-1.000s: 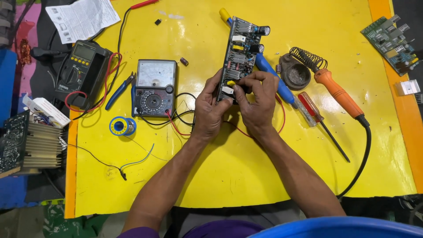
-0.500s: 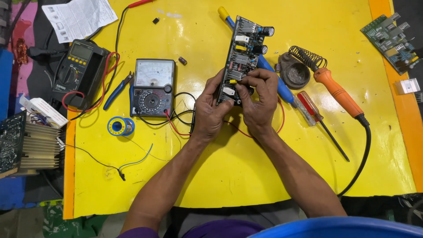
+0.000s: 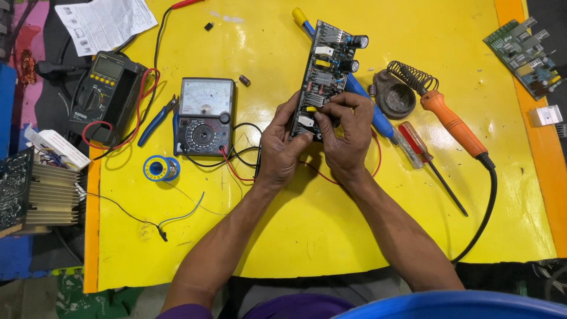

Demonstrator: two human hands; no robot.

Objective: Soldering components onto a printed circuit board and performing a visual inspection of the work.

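Both hands gripping circuit board, analog meter left, soldering iron right.

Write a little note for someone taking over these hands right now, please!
Left hand: grips the near end of the long circuit board from its left edge, holding it tilted above the yellow table.
Right hand: fingertips pinch at a small part on the board's near end.
Nearby: needle meter and black meter to the left, solder reel, blue pliers, soldering iron on its stand to the right, red screwdriver.
Done: board is in hand and steadied.
Left: the small part is in the fingers; the iron lies untouched.
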